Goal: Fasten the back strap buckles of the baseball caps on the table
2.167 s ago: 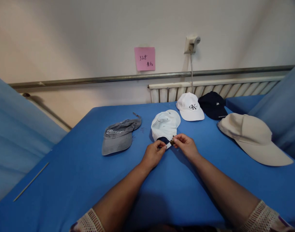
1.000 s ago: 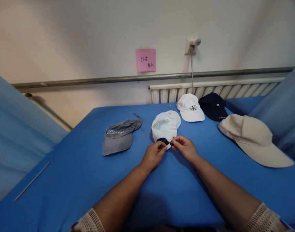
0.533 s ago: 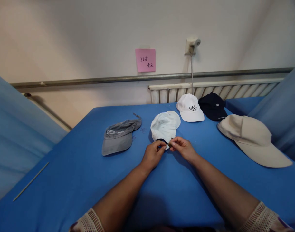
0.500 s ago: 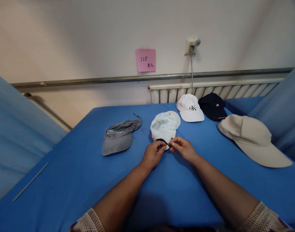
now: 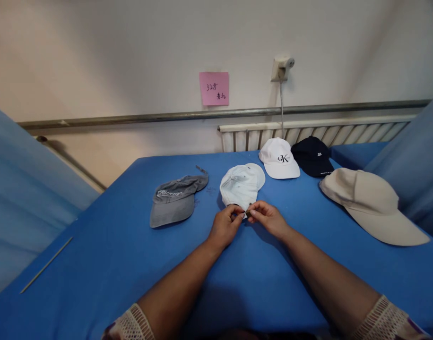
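Observation:
A pale mint baseball cap [image 5: 240, 185] lies on the blue-covered table with its brim pointing away from me and its back opening toward me. My left hand [image 5: 224, 227] pinches the end of the cap's back strap [image 5: 245, 215]. Opposite it, my right hand [image 5: 267, 219] is closed on the small brass-coloured strap buckle [image 5: 248, 214]. The fingertips of both hands almost meet, and they partly hide the strap and buckle. I cannot tell how far the strap runs through the buckle.
A grey cap [image 5: 174, 198] lies to the left. Behind on the right are a white cap [image 5: 279, 158], a black cap [image 5: 313, 156] and a large beige cap [image 5: 374, 203]. A thin stick [image 5: 46, 265] rests at the left edge. A radiator [image 5: 308, 133] stands behind the blue table [image 5: 120, 264].
The back of the mint cap has shifted slightly, and its dark inner opening is now mostly covered. Both hands stay nearly in place, still pinching the strap and buckle.

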The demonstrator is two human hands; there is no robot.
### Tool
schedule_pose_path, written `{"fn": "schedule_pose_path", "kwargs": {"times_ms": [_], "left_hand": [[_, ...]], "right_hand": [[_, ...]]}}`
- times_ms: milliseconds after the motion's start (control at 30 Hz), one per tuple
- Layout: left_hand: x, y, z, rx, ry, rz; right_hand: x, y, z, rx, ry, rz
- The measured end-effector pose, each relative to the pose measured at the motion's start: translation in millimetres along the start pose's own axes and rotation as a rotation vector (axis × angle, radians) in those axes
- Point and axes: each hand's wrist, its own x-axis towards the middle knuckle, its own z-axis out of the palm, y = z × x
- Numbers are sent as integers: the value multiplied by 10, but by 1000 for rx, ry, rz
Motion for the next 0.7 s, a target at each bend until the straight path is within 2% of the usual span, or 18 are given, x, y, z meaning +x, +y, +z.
{"fn": "schedule_pose_path", "kwargs": {"times_ms": [200, 367, 467, 700], "left_hand": [[-14, 65, -10, 18, -24, -24], [-21, 159, -122, 198, -47, -4], [-14, 176, -150, 265, -55, -7], [-24, 143, -77, 173, -27, -1]], "right_hand": [[-5, -15, 32, 20, 13, 6], [17, -56, 19, 31, 104, 7], [16, -80, 13, 39, 111, 19], [7, -84, 25, 81, 57, 37]]}}
